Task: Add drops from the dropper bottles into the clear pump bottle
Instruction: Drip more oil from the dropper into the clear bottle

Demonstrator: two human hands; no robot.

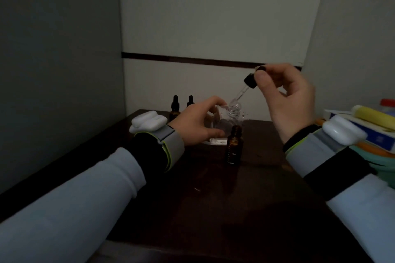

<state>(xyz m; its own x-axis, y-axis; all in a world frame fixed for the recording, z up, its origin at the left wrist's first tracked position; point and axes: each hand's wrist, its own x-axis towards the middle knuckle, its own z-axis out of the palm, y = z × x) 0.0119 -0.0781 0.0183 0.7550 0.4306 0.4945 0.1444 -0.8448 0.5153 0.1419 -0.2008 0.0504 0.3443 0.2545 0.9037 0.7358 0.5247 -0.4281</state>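
Observation:
The clear pump bottle (233, 113) stands uncapped at the back middle of the dark table (213, 209). My left hand (197, 121) curls round its left side and holds it. My right hand (286, 96) pinches the black bulb of a dropper (250, 80), tilted with its glass tip at the bottle's open neck. An open amber dropper bottle (234, 145) stands just in front of the clear bottle. Two capped amber dropper bottles (175, 105) stand behind my left hand, partly hidden.
A small white flat piece (218, 141) lies beside the amber bottle. At the right edge sits a stack of boxes with a yellow tube (372, 116) and a red-lidded jar (388, 103). Walls close in at the left and back.

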